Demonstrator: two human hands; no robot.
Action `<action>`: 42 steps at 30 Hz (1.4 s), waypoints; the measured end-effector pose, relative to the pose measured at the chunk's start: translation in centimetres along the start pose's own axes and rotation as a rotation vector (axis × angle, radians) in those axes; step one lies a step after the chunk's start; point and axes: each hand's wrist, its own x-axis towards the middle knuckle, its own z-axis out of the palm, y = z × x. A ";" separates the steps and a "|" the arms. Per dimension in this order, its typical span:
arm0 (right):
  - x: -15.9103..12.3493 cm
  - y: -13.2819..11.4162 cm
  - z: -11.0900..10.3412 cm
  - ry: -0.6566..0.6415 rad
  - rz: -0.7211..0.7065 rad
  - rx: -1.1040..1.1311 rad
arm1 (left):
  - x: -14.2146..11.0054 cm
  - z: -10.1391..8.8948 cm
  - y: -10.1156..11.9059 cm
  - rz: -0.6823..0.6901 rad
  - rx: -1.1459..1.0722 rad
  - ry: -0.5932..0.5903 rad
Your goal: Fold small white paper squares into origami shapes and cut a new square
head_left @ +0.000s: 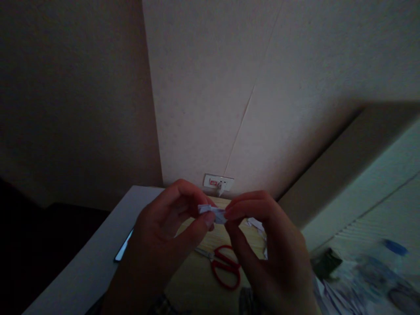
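Between my two hands is a small folded piece of white paper [211,211], held up above the table. My left hand [173,223] pinches its left part between thumb and fingers. At its right end, the thumb and forefinger of my right hand [265,232] are closed on the paper. Below the hands, red-handled scissors [226,266] lie on the wooden tabletop [197,280], their blades pointing left and partly hidden by my left hand. Some white paper pieces [256,224] show behind my right hand.
A phone [124,248] with a lit screen lies on the white surface [82,262] at left, partly covered by my left hand. A wall socket [218,181] holds a plug. At lower right are a blue-capped clear bottle [395,247] and a dark green packet [328,263].
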 end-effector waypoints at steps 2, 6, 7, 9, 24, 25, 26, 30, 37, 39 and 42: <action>-0.1 0.0 0.0 0.004 0.001 -0.003 | -0.1 0.1 0.0 -0.009 -0.014 0.033; -0.1 -0.2 0.0 0.002 0.009 -0.014 | -0.2 0.3 0.2 -0.014 0.034 0.069; -0.1 -0.2 0.0 0.004 0.015 -0.018 | -0.2 0.3 0.2 -0.009 0.049 0.070; -0.1 -0.3 0.0 0.014 0.023 -0.027 | -0.2 0.3 0.2 0.010 0.073 0.074; 0.1 0.2 0.1 -0.004 0.021 -0.019 | -0.1 0.2 0.1 0.122 0.150 0.057; 0.1 0.1 0.1 -0.002 0.021 -0.016 | -0.2 0.2 0.0 0.121 0.151 0.048; 0.1 0.0 0.1 -0.001 0.023 -0.015 | -0.2 0.2 0.1 0.117 0.154 0.038; 0.1 -0.2 0.0 0.019 0.027 -0.020 | -0.3 0.2 0.1 0.088 0.175 0.035; 0.1 0.0 0.1 0.039 -0.003 -0.066 | -0.3 0.1 -0.1 0.120 0.175 0.042; 0.2 0.0 0.0 0.047 -0.022 -0.086 | -0.4 0.2 0.0 0.118 0.154 0.035; 0.1 0.0 -0.1 0.041 -0.036 -0.113 | -0.4 0.2 0.0 0.098 0.135 0.023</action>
